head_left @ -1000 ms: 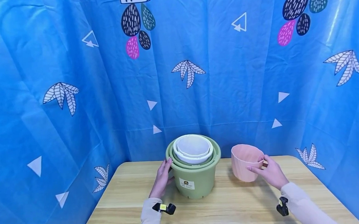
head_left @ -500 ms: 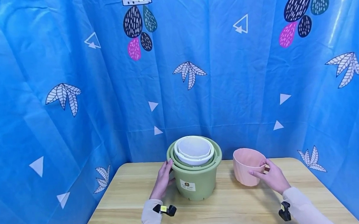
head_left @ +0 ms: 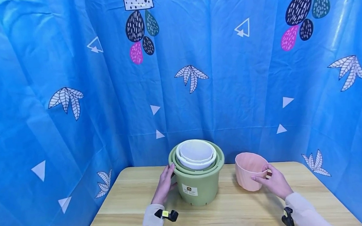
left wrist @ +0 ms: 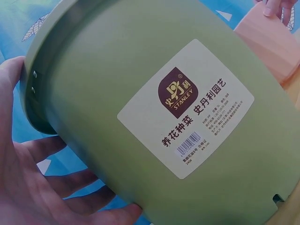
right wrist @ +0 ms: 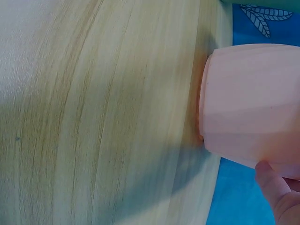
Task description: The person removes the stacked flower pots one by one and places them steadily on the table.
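A large green flowerpot (head_left: pixel 202 186) with a white label stands on the table, holding a smaller green flowerpot (head_left: pixel 214 168) and white flowerpots (head_left: pixel 198 163) nested inside. My left hand (head_left: pixel 164 184) rests against its left side. In the left wrist view the thumb (left wrist: pixel 10 79) touches the rim and the extended fingers (left wrist: pixel 93 199) lie along the wall. To the right, a pink flowerpot (head_left: pixel 247 179) is upright, its base at or very near the tabletop; contact is hard to tell. My right hand (head_left: pixel 276 183) pinches its rim, thumb outside and other fingertips inside.
The light wooden table (head_left: pixel 133 209) has rounded back corners. A blue patterned curtain (head_left: pixel 187 109) hangs behind it and along both sides. Bare tabletop lies between the two pots and in front of them.
The head view has tilted up slightly, so everything sits lower in it. The pink flowerpot has come down a little with my right hand. My left hand stays at the green flowerpot.
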Demonstrator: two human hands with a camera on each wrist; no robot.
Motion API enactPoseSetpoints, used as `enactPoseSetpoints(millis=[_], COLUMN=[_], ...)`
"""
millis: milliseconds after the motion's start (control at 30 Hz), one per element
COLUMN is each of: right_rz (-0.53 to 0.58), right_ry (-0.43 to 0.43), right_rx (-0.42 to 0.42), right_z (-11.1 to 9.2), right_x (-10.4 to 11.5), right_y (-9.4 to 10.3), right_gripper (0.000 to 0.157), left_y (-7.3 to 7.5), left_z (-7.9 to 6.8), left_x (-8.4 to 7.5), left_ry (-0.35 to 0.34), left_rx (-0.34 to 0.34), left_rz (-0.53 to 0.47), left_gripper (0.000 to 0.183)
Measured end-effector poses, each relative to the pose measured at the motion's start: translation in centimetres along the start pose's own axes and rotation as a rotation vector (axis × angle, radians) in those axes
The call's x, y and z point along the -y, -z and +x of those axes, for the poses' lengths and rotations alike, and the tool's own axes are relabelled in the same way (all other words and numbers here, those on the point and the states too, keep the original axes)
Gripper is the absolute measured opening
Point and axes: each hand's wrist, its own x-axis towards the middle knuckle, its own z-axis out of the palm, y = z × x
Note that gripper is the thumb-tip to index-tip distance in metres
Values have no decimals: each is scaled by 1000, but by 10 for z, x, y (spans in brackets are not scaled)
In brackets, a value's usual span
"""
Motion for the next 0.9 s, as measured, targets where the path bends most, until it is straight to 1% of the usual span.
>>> enactPoseSetpoints(millis=[400,667,733,900], right_rz=[-13,-59,-69,-80], right_ry=[28,33,52,132], right_rx=[-19,-12,-15,-35], right_z=[4,3,3,5], right_x=[-6,-4,-4,-6], right_y=[-2,-1,-1,-3], right_gripper=[62,65,65,62], left_y=[-1,-2,-2,-1], left_z=[1,1,1,1], left_x=[0,0,0,1], left_ry=[8,-9,-11,-12], left_rx=[3,9,7,4], left_rz=[9,3,2,-1], left_gripper=[80,78,78,78])
